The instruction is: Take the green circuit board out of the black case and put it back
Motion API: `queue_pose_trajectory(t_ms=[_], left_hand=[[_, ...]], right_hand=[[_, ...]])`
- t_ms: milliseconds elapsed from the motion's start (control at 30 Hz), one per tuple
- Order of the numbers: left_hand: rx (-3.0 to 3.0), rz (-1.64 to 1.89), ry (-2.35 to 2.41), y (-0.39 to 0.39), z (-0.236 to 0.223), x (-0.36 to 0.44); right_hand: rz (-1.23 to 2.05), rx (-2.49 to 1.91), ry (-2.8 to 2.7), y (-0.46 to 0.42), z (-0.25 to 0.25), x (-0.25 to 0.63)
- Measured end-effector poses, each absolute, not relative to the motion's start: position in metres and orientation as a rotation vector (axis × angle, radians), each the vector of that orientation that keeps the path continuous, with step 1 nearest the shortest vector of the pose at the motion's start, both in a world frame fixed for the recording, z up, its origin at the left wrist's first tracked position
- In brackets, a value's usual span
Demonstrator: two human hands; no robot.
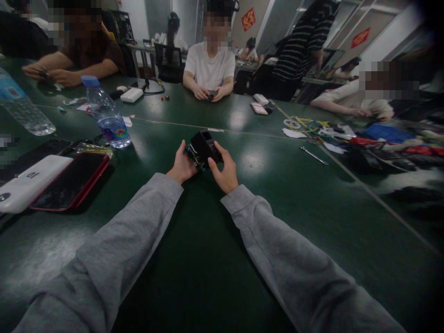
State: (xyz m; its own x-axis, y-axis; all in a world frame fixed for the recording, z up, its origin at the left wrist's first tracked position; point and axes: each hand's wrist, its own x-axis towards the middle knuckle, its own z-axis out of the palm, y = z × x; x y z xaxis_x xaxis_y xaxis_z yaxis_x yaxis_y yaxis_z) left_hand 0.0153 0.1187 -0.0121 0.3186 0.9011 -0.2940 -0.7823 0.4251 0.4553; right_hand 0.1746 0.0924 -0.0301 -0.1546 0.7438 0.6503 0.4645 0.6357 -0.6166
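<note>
Between my two hands is a small black boxy device [203,147], held tilted just above the dark green table [194,259]. Along its lower left side runs an exposed circuit board [196,160] with tiny coloured parts. My left hand [183,165] cups the device from the left and below, its thumb pointing up and its other fingers partly hidden behind. From the right, my right hand [225,169] grips the black casing between thumb and fingers. Grey sleeves cover both my arms.
A red-edged phone [72,180], a white power bank [34,178] and a water bottle [107,115] are at left. To the right lie a wrench [314,156] and a heap of cables [364,138]. Several people sit around the table; one in a white shirt [210,64] sits opposite.
</note>
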Motion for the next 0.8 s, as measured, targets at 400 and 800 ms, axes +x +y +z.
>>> queue_pose_trajectory(t_ms=[400, 800], left_hand=[[0.236, 1.210, 0.477, 0.124, -0.022, 0.012], [0.284, 1.211, 0.494, 0.120, -0.017, 0.012]], right_hand=[[0.368, -0.959, -2.071, 0.101, -0.042, 0.172], [0.359, -0.973, -2.106, 0.105, -0.047, 0.173]])
